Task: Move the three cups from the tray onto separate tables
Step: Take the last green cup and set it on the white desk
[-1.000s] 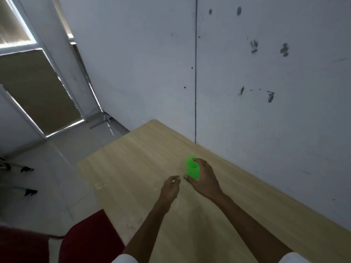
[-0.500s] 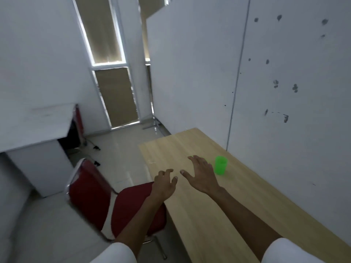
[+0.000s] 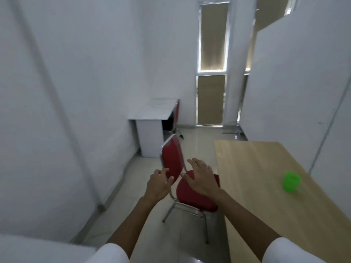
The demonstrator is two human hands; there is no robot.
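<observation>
A bright green cup (image 3: 291, 181) stands upright on the light wooden table (image 3: 252, 168) at the right, near the wall. My right hand (image 3: 201, 177) hovers well to the cup's left, off the table and over a red chair, fingers spread and holding nothing. My left hand (image 3: 158, 184) is just beside it to the left, fingers loosely apart and empty. No tray and no other cups are in view.
A red chair (image 3: 182, 179) with metal legs stands on the tiled floor beside the wooden table. A white desk (image 3: 152, 114) with a second red chair behind it sits against the left wall. White walls close in on both sides; a papered door is at the far end.
My right hand let go of the green cup, which stays on the wooden table. Both hands drew back off the table as my view swung left toward the chair and the white desk.
</observation>
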